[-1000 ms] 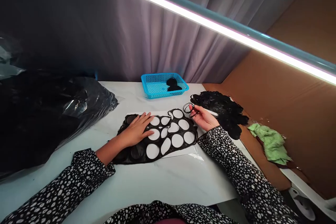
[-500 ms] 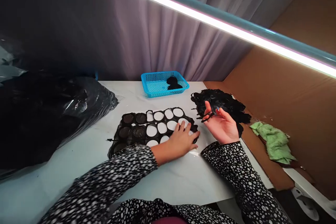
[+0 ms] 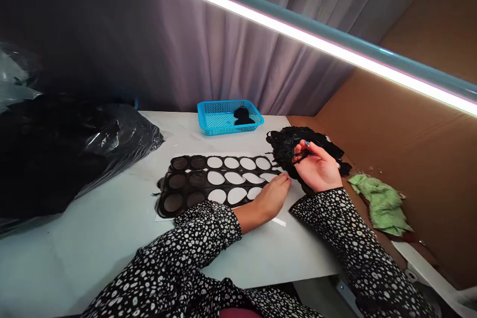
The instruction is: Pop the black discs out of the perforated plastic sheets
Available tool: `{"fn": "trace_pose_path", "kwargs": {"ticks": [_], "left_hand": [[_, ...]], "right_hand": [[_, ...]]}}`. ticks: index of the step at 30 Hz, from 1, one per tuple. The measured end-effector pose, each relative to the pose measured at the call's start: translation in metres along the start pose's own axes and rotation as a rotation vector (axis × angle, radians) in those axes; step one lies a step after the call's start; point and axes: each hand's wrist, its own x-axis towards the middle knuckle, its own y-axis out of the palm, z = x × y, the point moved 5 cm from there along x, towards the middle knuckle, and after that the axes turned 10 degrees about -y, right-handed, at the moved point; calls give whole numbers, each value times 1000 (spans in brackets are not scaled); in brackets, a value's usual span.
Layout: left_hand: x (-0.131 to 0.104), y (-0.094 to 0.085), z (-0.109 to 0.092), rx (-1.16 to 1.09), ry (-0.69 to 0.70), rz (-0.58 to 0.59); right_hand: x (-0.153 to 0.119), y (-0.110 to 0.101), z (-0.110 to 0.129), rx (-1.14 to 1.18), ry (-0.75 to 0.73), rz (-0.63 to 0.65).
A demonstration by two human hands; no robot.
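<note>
A black sheet [image 3: 206, 179] with rows of round holes lies on the table, white showing through most of them. Dark discs [image 3: 177, 180] fill the two leftmost columns. My left hand [image 3: 274, 196] is closed on the sheet's right edge, and the holes in the middle row look stretched and twisted. My right hand [image 3: 318, 170] is palm up with fingers curled in, thin black scraps [image 3: 298, 158] between thumb and fingers. Just behind it sits a heap of black scraps [image 3: 283, 144].
A blue basket [image 3: 208, 131] holding a few black round pieces stands at the table's back. A big black plastic bag [image 3: 93, 154] fills the left side. The green cloth [image 3: 383, 203] lies at right beside a brown panel [image 3: 421, 149]. A bright light tube [image 3: 298, 35] crosses above.
My left hand has gone from lying spread on the sheet to gripping its right edge, pulling the web rightward. My right hand's fingers have curled in more around the black scraps.
</note>
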Motion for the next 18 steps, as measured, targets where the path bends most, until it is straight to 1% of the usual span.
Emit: {"fn": "trace_pose_path", "kwargs": {"ticks": [2, 4, 6, 8, 9, 10, 12, 13, 14, 16, 18], "left_hand": [[9, 7, -21, -10, 27, 0], [12, 9, -40, -10, 56, -5], [5, 1, -51, -4, 103, -17], [-14, -18, -48, -1, 191, -30], [-28, -30, -42, 1, 272, -37], [-45, -45, -29, -9, 312, -49], [-82, -75, 8, 28, 301, -154], [-103, -87, 27, 63, 305, -195], [-124, -95, 46, 92, 305, -205], [-160, -104, 80, 126, 269, -206], [-184, -105, 103, 144, 199, -208]], "right_hand": [[11, 2, -1, -82, -47, -14], [23, 6, -3, -182, -120, 1], [32, 10, -8, -312, -189, 35], [36, 13, -18, -450, -202, 94], [35, 15, -26, -512, -191, 138], [33, 17, -34, -567, -176, 192], [26, 23, -54, -657, -152, 313], [21, 26, -64, -693, -143, 372], [17, 29, -73, -724, -134, 427], [10, 34, -91, -779, -118, 519], [8, 38, -101, -862, -137, 587]]}}
